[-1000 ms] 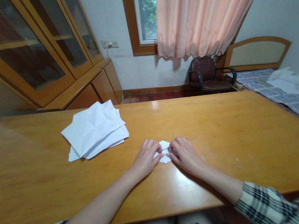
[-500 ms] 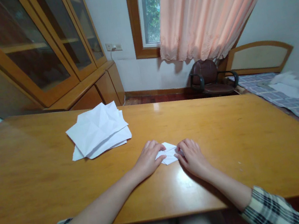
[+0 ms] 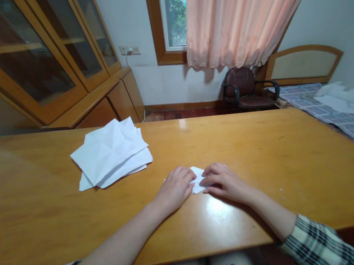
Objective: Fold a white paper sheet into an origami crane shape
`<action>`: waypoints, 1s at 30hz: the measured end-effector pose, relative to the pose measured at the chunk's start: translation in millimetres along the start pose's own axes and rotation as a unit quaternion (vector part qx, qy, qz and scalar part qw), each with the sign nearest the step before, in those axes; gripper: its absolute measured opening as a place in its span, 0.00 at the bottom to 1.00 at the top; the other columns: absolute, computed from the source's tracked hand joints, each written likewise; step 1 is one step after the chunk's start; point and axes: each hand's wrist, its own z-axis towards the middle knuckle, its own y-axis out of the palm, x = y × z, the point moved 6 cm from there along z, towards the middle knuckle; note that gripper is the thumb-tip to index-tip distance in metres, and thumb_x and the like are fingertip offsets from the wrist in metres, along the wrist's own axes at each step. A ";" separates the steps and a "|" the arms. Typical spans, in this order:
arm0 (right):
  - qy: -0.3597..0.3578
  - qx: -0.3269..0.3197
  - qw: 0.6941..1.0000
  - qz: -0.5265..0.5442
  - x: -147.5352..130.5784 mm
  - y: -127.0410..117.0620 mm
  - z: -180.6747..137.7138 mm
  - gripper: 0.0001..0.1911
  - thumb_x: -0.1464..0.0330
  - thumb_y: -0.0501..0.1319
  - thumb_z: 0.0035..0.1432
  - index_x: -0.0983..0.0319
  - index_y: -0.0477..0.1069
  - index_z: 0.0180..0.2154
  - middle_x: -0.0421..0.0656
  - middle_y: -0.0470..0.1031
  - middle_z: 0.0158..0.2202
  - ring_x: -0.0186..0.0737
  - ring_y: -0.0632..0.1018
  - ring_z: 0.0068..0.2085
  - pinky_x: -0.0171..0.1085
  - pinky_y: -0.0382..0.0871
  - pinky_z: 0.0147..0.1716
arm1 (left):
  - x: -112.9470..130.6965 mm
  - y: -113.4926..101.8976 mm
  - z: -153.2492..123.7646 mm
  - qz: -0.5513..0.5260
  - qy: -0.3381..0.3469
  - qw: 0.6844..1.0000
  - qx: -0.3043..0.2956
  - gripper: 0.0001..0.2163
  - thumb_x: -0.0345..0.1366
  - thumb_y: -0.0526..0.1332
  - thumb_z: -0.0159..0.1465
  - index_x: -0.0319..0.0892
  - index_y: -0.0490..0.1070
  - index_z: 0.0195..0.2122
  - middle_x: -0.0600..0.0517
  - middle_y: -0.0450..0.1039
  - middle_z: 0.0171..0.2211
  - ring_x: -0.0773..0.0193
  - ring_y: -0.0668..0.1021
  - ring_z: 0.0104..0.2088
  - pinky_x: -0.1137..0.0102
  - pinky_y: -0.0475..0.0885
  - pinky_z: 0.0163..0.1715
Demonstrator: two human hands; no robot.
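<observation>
A small piece of folded white paper (image 3: 197,179) lies flat on the wooden table between my hands. My left hand (image 3: 177,185) is curled over its left side, with the thumb and fingertips pressing on it. Much of the paper is hidden beneath that hand, and a small white corner shows at its far left. From the other side, my right hand (image 3: 223,180) reaches in with fingers stretched out and a little apart, their tips touching the paper's right part.
Several creased white sheets (image 3: 111,151) are stacked at the left back of the wooden table (image 3: 269,148). Beyond the table are a glass-door cabinet (image 3: 68,119), a dark chair (image 3: 244,86) and a bed (image 3: 342,117).
My right hand's fingers have straightened and slid left across the paper. My left hand covers more of the paper than before. The whole view has shifted slightly.
</observation>
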 end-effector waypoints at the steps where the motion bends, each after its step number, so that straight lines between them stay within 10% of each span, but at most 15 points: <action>1: -0.003 0.002 1.000 -0.004 1.3 0.7 0.8 0.08 0.64 0.63 0.56 0.55 0.75 0.40 0.45 0.71 0.43 0.42 0.71 0.45 0.43 0.63 0.45 | 0.6 0.2 0.5 0.003 0.012 1.000 -0.007 0.07 0.33 0.55 0.65 0.43 0.70 0.42 0.48 0.71 0.42 0.58 0.69 0.45 0.62 0.66 0.46; 19: -0.099 -0.008 0.987 -0.126 -18.9 0.1 1.4 0.11 0.65 0.53 0.65 0.59 0.74 0.39 0.46 0.76 0.35 0.38 0.72 0.37 0.37 0.61 0.36 | -1.7 -2.9 -1.6 0.013 0.123 0.990 -0.061 0.16 0.46 0.58 0.63 0.41 0.72 0.47 0.42 0.71 0.50 0.54 0.73 0.49 0.60 0.67 0.49; 30: -0.062 0.053 0.991 -0.109 -6.5 -0.2 2.6 0.11 0.65 0.54 0.63 0.59 0.74 0.42 0.46 0.78 0.39 0.39 0.74 0.38 0.40 0.62 0.38 | 0.2 -5.2 0.3 0.046 0.079 0.996 -0.023 0.13 0.37 0.50 0.68 0.42 0.72 0.47 0.45 0.75 0.45 0.57 0.75 0.44 0.63 0.68 0.46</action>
